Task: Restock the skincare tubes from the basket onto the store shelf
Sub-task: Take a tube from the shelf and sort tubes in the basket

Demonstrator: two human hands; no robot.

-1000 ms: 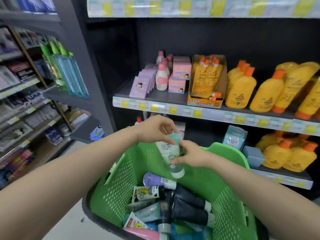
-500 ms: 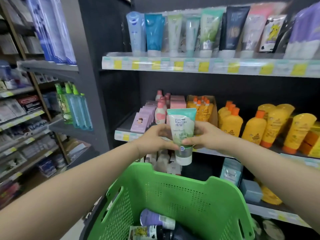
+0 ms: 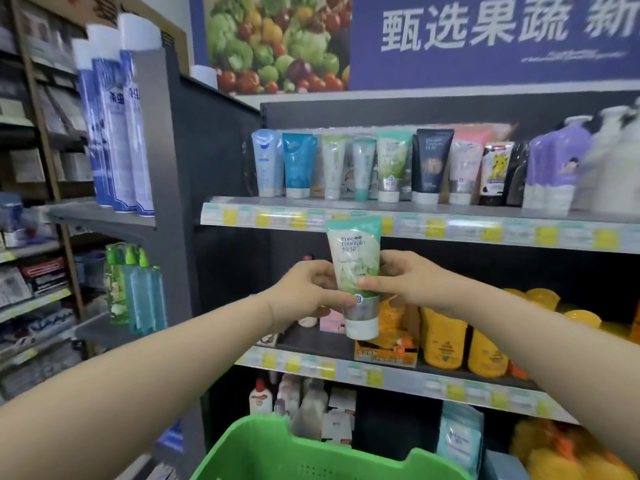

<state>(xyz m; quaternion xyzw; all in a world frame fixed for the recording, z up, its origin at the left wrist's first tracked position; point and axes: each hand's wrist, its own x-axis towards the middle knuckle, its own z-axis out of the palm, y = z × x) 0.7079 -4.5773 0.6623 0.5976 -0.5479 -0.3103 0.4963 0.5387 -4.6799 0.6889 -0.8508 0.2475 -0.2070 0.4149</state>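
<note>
Both hands are holding a green tube (image 3: pixel 355 265) upright, cap pointing down, in the air in front of the shelving. The fingers of the left hand (image 3: pixel 304 296) are pinching its left edge, and those of the right hand (image 3: pixel 412 282) are curling round its right edge. The upper shelf (image 3: pixel 450 216) is lying just above and behind, with a matching tube (image 3: pixel 393 164) standing up and slightly right, so the right hand is probably leading. The basket (image 3: pixel 263 445) is sitting below.

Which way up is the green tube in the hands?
Cap down. The green tube stands nearly straight, white cap at the bottom, flat sealed end on top, held between the left hand and right hand.
</note>
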